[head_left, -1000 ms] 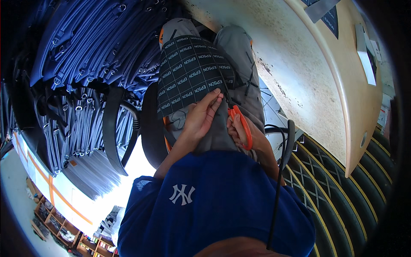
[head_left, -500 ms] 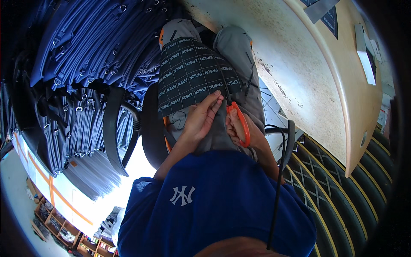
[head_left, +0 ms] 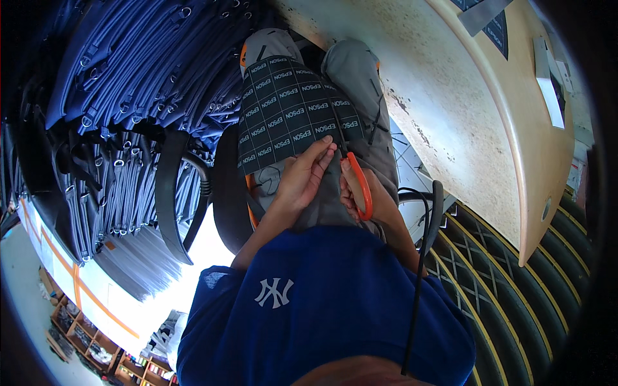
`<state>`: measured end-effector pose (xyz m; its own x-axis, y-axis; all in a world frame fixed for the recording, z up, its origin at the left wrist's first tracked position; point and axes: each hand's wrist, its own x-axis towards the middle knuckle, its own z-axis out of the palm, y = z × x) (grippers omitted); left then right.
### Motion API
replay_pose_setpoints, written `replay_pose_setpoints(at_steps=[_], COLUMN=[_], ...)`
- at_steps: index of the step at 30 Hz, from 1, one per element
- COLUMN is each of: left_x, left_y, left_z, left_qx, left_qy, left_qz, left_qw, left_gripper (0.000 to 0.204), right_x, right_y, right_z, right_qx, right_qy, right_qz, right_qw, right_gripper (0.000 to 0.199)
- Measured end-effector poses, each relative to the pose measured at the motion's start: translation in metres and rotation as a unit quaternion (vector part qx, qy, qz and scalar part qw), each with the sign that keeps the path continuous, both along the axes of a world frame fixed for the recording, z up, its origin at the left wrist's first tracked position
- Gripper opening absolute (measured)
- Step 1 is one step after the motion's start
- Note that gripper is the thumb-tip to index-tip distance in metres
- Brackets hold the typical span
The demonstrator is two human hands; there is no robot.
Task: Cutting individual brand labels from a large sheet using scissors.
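Observation:
A black sheet (head_left: 278,119) printed with rows of small white labels lies across my lap. Pinched at its near right edge is my left hand (head_left: 305,177), thumb and fingers closed on the sheet. My right hand (head_left: 367,193) grips orange-handled scissors (head_left: 362,190), fingers through the loops. The dark blades point away from me along a slit in the sheet, between its wide left part and a narrower right strip (head_left: 349,122). Part of the blades is hidden by the sheet and my left fingertips.
On the left hang or lie piled many dark blue straps (head_left: 148,64) with metal rings. A worn cream tabletop (head_left: 444,83) rises at the right, near my right knee. A black curved armrest (head_left: 177,199) stands at my left, with another armrest (head_left: 435,215) at my right.
The orange handles have drawn closer together in my right hand, so the scissors have closed somewhat. My left hand and the sheet look nearly unmoved.

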<state>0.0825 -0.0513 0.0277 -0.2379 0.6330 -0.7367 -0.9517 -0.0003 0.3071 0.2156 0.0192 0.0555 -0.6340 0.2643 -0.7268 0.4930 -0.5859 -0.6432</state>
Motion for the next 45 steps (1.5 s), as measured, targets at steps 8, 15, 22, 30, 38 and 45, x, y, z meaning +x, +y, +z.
replay_pose_setpoints(at_steps=[8,15,22,30,38,45], left_x=[0.000,-0.002,0.002,0.002,0.004,0.003], left_y=[-0.002,-0.003,-0.008,-0.007,-0.007,-0.007], left_z=[-0.002,-0.003,0.000,0.000,-0.003,-0.002], left_qx=[0.013,0.018,0.024,0.026,0.028,0.023], left_qy=[0.007,0.000,0.002,-0.002,0.014,-0.007], left_qz=[0.008,0.021,0.003,0.004,0.000,-0.001], left_qw=[1.000,1.000,1.000,1.000,1.000,1.000], left_gripper=[0.013,0.012,0.015,0.014,0.014,0.013], right_x=[-0.002,-0.004,-0.006,-0.006,-0.007,-0.008], right_y=[0.000,-0.002,-0.001,0.003,0.002,0.003], right_z=[0.002,0.001,-0.006,-0.006,-0.010,-0.008], right_qx=[-0.012,0.020,-0.044,-0.045,-0.027,-0.019], right_qy=[-0.007,0.025,-0.003,0.015,0.012,0.014], right_qz=[-0.004,0.019,-0.005,-0.011,-0.007,-0.008], right_qw=[1.000,0.999,0.999,0.999,1.000,1.000], right_gripper=[0.055,0.051,0.050,0.054,0.056,0.056])
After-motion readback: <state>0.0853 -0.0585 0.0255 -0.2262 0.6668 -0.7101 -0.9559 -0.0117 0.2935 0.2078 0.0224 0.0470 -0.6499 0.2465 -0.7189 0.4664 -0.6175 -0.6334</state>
